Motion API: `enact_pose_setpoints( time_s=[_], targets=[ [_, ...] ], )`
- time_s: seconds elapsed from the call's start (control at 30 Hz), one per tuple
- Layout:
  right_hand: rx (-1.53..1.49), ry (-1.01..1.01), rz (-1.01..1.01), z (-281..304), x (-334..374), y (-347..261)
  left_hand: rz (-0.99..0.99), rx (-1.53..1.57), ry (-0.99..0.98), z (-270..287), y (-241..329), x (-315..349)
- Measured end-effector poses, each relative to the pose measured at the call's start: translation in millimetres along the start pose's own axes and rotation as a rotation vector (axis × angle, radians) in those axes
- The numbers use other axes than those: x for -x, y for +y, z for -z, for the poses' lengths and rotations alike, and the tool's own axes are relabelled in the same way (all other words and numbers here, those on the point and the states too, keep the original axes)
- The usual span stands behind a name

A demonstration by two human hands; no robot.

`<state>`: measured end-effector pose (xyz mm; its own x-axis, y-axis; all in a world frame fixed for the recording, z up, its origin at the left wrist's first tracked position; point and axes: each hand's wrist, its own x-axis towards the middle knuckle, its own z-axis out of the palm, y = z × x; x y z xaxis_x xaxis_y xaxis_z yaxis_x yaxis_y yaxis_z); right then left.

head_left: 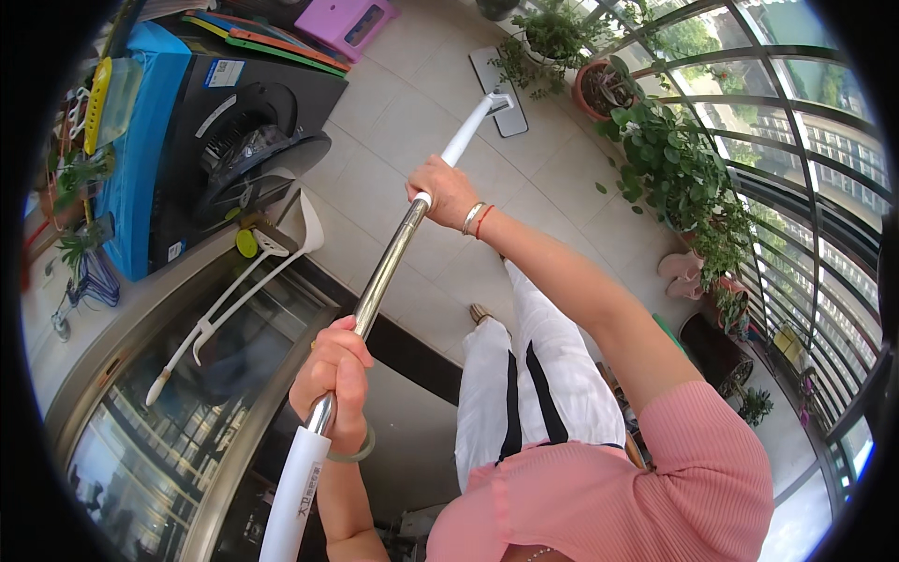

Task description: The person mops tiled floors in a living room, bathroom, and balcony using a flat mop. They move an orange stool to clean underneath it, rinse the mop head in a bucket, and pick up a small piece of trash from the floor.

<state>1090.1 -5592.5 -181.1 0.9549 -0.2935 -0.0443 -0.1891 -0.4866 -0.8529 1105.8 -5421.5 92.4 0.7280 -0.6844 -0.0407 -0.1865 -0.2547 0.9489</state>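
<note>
Both my hands grip the pole of a flat mop, its metal shaft (389, 258) slanting from the lower left up to the far floor. My left hand (332, 370) is wrapped round the upper part of the shaft, just past the white grip sleeve (295, 501). Farther down, where metal meets white plastic, my right hand (442, 192) is closed round the pole. The flat mop head (512, 122), pale with a grey edge, lies on the tiles near the potted plants.
A black front-loading washing machine (178, 187) stands at the left. Beside the glass door (234, 375) lean a white long-handled dustpan (309, 225) and brush. A purple stool (346, 23) is at the back. Potted plants (670, 159) and pink slippers (681, 273) line the barred window side.
</note>
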Motion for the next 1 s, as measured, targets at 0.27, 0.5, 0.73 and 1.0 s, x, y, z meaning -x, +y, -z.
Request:
enact_pose_setpoints(
  time_s=[0.27, 0.5, 0.73, 1.0],
  targets=[
    [0.032, -0.111, 0.171, -2, -64, 10, -0.078, 0.045, 0.163, -9, -19, -27],
    [0.157, -0.109, 0.276, 6, -119, 84, -0.195, 0.071, 0.242, -60, -94, -49],
    [0.23, -0.171, 0.311, -2, -193, 108, -0.189, 0.093, 0.379, -55, -139, -96],
    [0.16, -0.235, 0.225, -45, -107, 37, 0.025, 0.068, 0.453, -6, -99, -7]
  ],
)
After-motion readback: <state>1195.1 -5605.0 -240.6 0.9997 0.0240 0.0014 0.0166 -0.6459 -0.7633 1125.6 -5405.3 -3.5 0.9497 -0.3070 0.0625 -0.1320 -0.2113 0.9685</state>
